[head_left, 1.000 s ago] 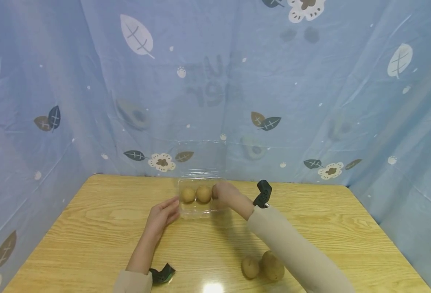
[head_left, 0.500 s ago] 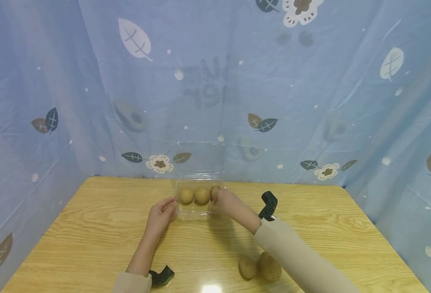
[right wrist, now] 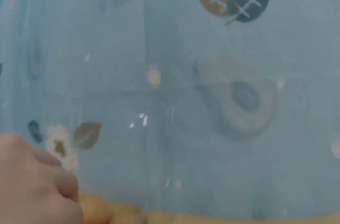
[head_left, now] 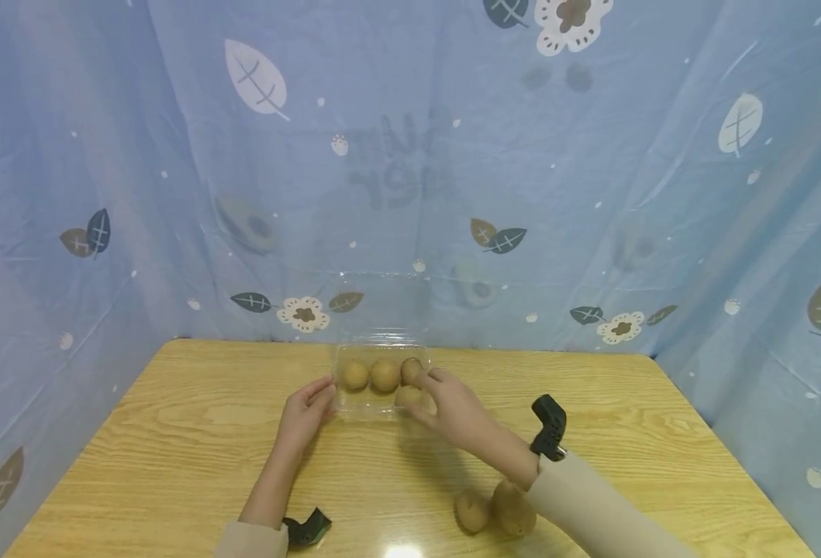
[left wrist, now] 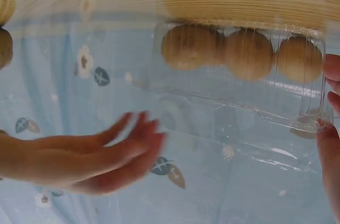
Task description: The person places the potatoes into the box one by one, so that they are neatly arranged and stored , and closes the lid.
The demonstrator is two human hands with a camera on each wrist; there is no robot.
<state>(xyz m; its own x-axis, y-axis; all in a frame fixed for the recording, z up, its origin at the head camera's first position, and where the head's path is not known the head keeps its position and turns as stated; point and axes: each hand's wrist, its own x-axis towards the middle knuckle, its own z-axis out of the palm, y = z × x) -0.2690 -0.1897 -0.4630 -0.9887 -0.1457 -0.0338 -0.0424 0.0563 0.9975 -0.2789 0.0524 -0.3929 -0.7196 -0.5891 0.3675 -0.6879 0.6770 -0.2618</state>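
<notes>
My left hand [head_left: 307, 415] lies flat on the pale wooden table [head_left: 173, 457], fingers straight and relaxed, their tips right at the left wall of the clear plastic clamshell box [head_left: 375, 403] — holding nothing, just steadying. From the left wrist camera the box [left wrist: 249, 102] fills the upper right, and those fingers [left wrist: 122, 149] are loose and blurred below it.

The box sits at centre frame, far side of the table, its lid standing open against the blue leaf-printed curtain [head_left: 410, 155]. Three round brown kiwis line the back row: left one [head_left: 355, 374], middle one [head_left: 384, 375], right one [head_left: 412, 370]. The row runs left to right across the frame, and so does the box's long side.

My right hand [head_left: 455, 411] is at the box's right front corner, fingers curled around a fourth brown kiwi [head_left: 408, 397] low in the front row — I take it as a grip, though the clear wall makes it hard to be sure. The right wrist camera is no help: only a bit of knuckle [right wrist: 37, 181], the lid's edge and curtain.

Two more brown kiwis lie loose at lower centre-right, the smaller [head_left: 470, 511] touching the larger [head_left: 511, 508], just beside my right sleeve. They sit well apart from the box, towards the near edge — my right hand is plainly the nearer one.
</notes>
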